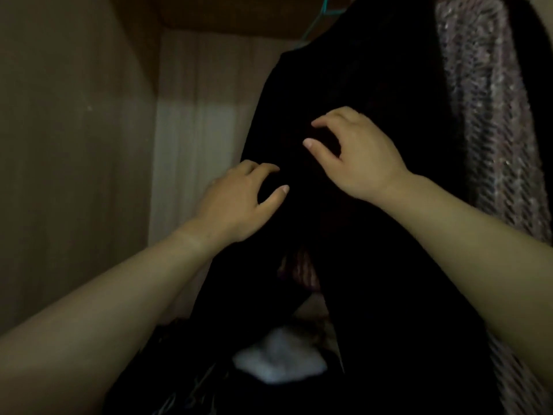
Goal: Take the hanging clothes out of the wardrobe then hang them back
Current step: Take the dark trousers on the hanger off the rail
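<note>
**Q:** Position of the long black hanging garment (pixel 374 70)?

**A:** Hung inside the wardrobe from a thin teal wire hanger (pixel 324 12), at upper centre-right of the head view. Draped downward and toward the viewer, filling the space between and behind both forearms.

**Q:** Placement of the hands relative to it?

**A:** Both directly in front of the dark cloth, at about mid-height of the garment. Left hand (pixel 236 202) lower and at the garment's left edge, right hand (pixel 359 157) higher and nearer the middle. Set close together but apart, with only black fabric between.

**Q:** State of each hand?

**A:** Left — fingers half-curled, thumb spread away from the forefinger, fingertips at or against the cloth. Right — much the same claw-like pose, thumb and forefinger parted. Impossible to tell whether any fold is caught in either hand, the fabric being too dark to show creases.

**Q:** Surroundings?

**A:** Plain brown wardrobe side wall (pixel 74 130) to the left, paler back panel (pixel 194 130) behind. Pinkish sequined knit garment (pixel 484 130) hanging just beside the black one, on its right. Strip of striped fabric (pixel 299 271) visible through a gap low in the black cloth. Crumpled white cloth (pixel 278 359) among dark items at the bottom of the wardrobe.
</note>
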The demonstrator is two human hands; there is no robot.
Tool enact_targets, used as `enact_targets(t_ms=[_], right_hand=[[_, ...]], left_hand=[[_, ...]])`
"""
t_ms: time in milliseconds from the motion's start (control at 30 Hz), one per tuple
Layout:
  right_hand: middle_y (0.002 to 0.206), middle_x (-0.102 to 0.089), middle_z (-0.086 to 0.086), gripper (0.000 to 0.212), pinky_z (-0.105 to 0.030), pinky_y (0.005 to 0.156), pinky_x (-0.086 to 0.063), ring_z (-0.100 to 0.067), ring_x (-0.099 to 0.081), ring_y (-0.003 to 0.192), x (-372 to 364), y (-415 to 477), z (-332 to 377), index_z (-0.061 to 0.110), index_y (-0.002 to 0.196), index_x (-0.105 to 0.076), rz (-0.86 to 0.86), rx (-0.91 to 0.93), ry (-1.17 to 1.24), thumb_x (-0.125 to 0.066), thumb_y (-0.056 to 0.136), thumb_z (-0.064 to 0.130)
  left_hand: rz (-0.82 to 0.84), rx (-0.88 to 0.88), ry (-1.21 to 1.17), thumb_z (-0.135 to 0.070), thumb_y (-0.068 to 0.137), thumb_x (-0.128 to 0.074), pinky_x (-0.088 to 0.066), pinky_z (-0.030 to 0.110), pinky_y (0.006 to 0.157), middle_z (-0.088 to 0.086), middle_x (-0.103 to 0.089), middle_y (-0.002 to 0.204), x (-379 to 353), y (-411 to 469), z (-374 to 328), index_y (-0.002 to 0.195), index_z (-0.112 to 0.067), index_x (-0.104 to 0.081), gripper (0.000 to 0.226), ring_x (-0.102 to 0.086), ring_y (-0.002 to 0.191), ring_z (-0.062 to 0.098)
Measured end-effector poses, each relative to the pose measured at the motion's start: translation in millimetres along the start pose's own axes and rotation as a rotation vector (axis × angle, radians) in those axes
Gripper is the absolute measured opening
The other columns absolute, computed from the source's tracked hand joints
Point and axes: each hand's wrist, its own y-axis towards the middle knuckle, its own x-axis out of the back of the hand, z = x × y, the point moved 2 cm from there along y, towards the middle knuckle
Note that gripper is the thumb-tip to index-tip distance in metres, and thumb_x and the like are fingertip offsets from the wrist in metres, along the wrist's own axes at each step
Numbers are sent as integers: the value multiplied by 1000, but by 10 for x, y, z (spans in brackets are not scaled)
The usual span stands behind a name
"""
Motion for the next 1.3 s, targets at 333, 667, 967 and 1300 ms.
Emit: enact_targets(t_ms=[333,667,967,1300], right_hand=[[129,-49,1,39,-22,91,-32,-16,-44,120,73,1105,-739,21,124,-54,-66,23,-384,-50,92,42],[129,-44,-7,50,-46,95,-41,-31,-44,116,372,2155,-1176,22,131,-44,-156,-187,-713,-46,91,51],[107,-64,-6,33,-34,72,-49,-27,-59,95,465,2338,-1343,25,118,-50,-109,-196,-688,-55,90,42],[106,-66,2,23,-37,81,-51,-20,-59,97,533,2410,-1386,32,107,-63,-136,-116,-573,-65,85,35]], left_hand=[[-166,-198,-105,-61,82,-25,-43,43,94,3,-45,135,-330,1572,163,136,-28,-42,65,-45,122,25],[-321,-154,-329,-52,94,-36,-37,48,103,4,-30,147,-487,2845,262,142,-31,-32,52,-28,135,27],[-366,-108,-396,-63,87,-17,-26,52,109,-2,-19,154,-959,3110,268,144,-44,-18,60,-18,141,19],[-402,-105,-361,-71,74,-5,-27,52,109,-7,-27,151,-856,3091,516,141,-48,-24,73,-23,139,15]])
